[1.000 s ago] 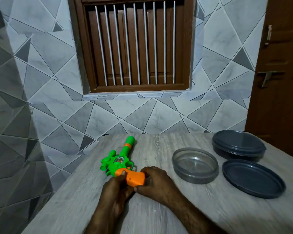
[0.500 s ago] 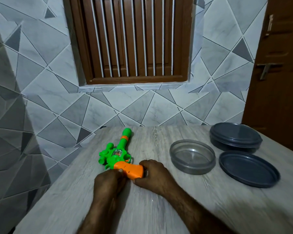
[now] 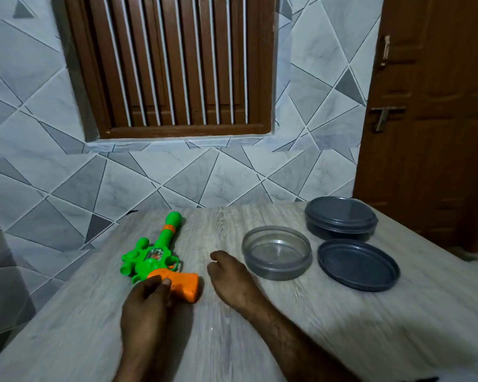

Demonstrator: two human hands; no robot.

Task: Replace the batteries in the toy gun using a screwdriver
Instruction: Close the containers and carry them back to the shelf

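Toy gun (image 3: 153, 257) lies flat on the tabletop (image 3: 80, 326), left of centre. Green barrel points away toward the tiled wall, orange handle (image 3: 185, 285) points back toward the person.

Left grip (image 3: 145, 303): fingers laid over the near end of the orange handle, fingertips (image 3: 166, 282) on top of it and not wrapped round as far as shows. Thumb is hidden under the hand, so a pinch from below can't be ruled out.

Right grip (image 3: 229, 274): off the gun, between it and the clear round container (image 3: 276, 253). Palm is down, fingers loosely curled under, released and touching neither. Motion-blurred, underside not visible.

Surface detail on the handle is too soft to read. The small panel on the green body is just a blur of colour.

Right of the clear container, a dark lid (image 3: 358, 267) lies rim-up. Behind it is a dark lidded container (image 3: 341, 219), contents hidden.

A black object (image 3: 425, 379) at the bottom edge is cut off by the frame and can't be identified. Both forearms run out of frame at the bottom.
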